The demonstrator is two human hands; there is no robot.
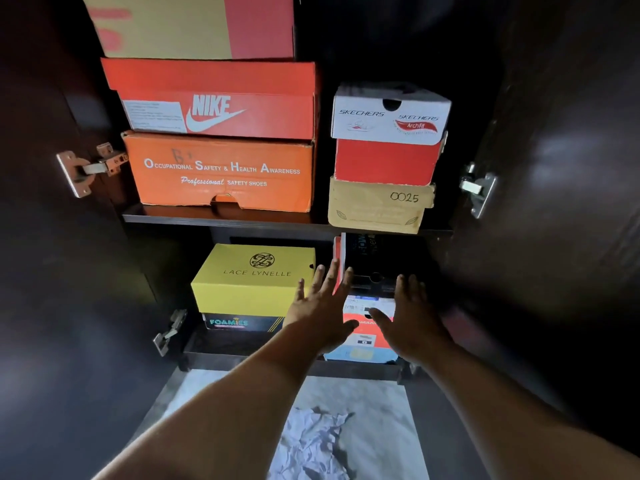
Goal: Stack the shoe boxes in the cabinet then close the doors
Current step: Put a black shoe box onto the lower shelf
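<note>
Both hands are stretched forward into the lower compartment of the dark wooden cabinet (287, 220), and both are spread flat with straight fingers, holding nothing. The left hand (320, 308) lies with its fingertips against the red and white edge of a dark shoe box (372, 258) that stands in the right half of the lower shelf, while the right hand (414, 320) is on the other side of the same stack – so the two palms face each other with the boxes between them. Under the dark box there is an orange and white cardboard shoe box with printed labels (363, 336); I cannot tell how many boxes are in this stack, because the arms hide a part of it. The stack is straight ahead of the hands and its long axis seems to run into the depth of the cabinet, away from the person, so a push forward would follow it. The two hands are about equally near. To the left stands a yellow box with the words LACE LYNELLE (252, 278) on a dark FOAMIES box (239, 322). On the upper shelf more boxes are already stacked – an orange safety-shoes box (221, 171) with a red NIKE box (214, 102) upon it. Both doors are open, so I judge that closing is not yet begun.
</note>
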